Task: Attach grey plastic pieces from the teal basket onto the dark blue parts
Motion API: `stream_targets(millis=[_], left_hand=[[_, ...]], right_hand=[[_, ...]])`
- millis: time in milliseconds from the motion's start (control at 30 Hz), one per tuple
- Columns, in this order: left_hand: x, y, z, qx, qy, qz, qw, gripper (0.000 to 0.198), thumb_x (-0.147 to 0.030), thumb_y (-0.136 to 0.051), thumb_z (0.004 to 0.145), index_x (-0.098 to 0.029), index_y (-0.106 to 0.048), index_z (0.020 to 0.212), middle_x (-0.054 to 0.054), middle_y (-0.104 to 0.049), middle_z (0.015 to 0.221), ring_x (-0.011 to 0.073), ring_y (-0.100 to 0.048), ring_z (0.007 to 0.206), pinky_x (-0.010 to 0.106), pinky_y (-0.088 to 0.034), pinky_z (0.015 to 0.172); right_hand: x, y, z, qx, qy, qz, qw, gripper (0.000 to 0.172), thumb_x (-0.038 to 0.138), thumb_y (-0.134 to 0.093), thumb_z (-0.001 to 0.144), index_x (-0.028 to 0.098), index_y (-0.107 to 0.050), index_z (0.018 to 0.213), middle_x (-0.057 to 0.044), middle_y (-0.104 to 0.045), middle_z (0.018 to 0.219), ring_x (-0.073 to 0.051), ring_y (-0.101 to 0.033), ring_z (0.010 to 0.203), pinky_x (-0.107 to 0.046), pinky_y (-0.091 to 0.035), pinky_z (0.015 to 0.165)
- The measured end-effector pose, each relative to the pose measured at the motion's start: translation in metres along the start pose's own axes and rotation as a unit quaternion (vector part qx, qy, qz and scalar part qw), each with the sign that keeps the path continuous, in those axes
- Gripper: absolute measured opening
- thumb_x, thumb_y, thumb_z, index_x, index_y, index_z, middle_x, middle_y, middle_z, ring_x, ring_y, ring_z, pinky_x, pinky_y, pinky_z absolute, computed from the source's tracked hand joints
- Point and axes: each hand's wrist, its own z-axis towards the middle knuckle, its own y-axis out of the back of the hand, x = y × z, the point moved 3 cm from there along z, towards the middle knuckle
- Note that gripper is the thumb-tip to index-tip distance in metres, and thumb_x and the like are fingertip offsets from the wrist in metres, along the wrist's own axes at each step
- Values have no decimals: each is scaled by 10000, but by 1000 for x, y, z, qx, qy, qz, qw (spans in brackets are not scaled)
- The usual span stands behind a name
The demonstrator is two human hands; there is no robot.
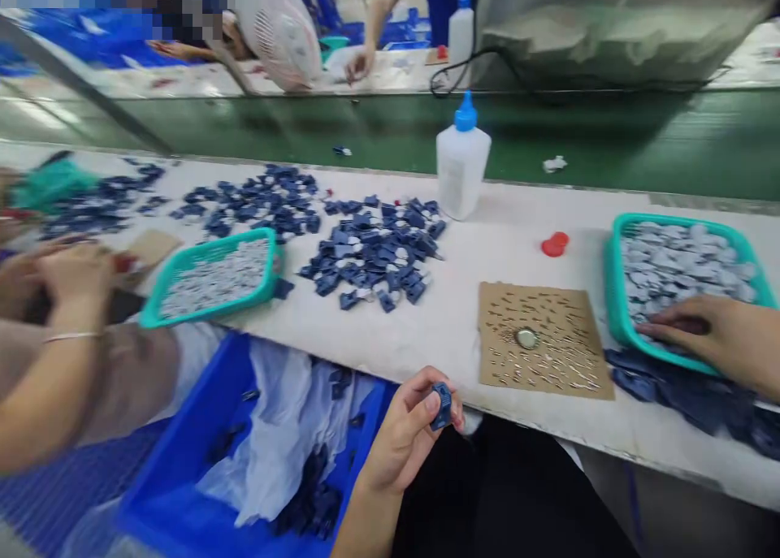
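L hand [407,428] pinches small blue part [441,405] betw. thumb & fingers, held above blue bin [183,493] at bench [426,330] edge. R hand [719,339], fingers spread flat, rests in teal tray [615,298] of grey pcs, within easy reach.

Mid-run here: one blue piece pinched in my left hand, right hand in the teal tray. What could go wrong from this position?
The blue piece in the left hand hangs off the table edge, above the blue bin; a slip might drop it there. The right hand presses the teal tray near the edge, so it could tip or slide.
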Motion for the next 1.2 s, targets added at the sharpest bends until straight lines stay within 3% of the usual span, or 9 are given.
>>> stream_targets(millis=[200,333,433,533,633,700,867,1033,1200], left_hand=[[5,-2,11,37,25,0,999,301,-462,-837,834,-190,-737,914,7,-623,746,128,-599,714,256,-468,686],[3,4,11,44,35,17,998,295,-461,-837,832,-195,-739,913,5,-617,754,130,-596,714,258,-462,683],[4,6,11,51,41,11,998,276,-450,-822,851,-200,-739,933,7,-625,766,129,-596,722,257,-464,686],[6,7,12,67,42,-2,997,241,-429,-816,864,-211,-751,942,5,-650,769,121,-612,726,246,-482,692],[7,4,16,69,32,-10,997,195,-372,-854,835,-229,-771,941,1,-691,811,117,-660,755,230,-519,721],[7,0,18,73,29,-21,997,165,-313,-863,829,-244,-781,954,0,-723,867,123,-697,790,227,-551,745],[5,-17,21,72,60,-79,992,206,-260,-797,894,-294,-783,1097,0,-743,980,151,-750,866,274,-631,788],[6,-28,26,59,59,-111,990,235,-272,-871,827,-273,-801,1051,-7,-720,895,130,-731,801,238,-608,735],[9,-31,35,22,62,-118,991,259,-283,-957,722,-220,-791,910,-7,-710,842,91,-653,757,207,-542,729]], right_hand=[[7,1,-8,59,-69,30,995,598,828,-640,708,287,-821,887,-60,-786,960,-269,-705,860,-393,-515,730],[18,4,-8,23,-115,49,992,721,891,-678,630,229,-826,875,-108,-776,899,-297,-687,806,-409,-479,677],[26,8,-11,7,-113,88,990,608,824,-756,624,252,-821,820,-84,-793,963,-284,-693,865,-406,-492,731],[38,21,-26,-38,-121,129,984,468,678,-823,684,272,-829,917,-67,-800,1016,-262,-686,886,-407,-511,767],[58,34,-46,-82,-133,196,968,480,652,-807,748,272,-809,1041,-69,-801,1005,-247,-723,881,-396,-567,770],[76,37,-56,-82,-130,296,943,495,636,-805,776,293,-780,1132,-45,-796,937,-220,-751,861,-358,-609,761],[118,26,-61,2,-148,590,794,274,476,-900,745,289,-791,912,-11,-761,765,-125,-680,604,-228,-587,558],[139,11,-58,78,-156,616,768,280,519,-894,747,290,-791,870,4,-707,665,-110,-621,522,-190,-528,443],[150,5,-58,115,-152,609,770,296,538,-907,720,317,-799,886,14,-663,613,-117,-609,518,-185,-511,426]])
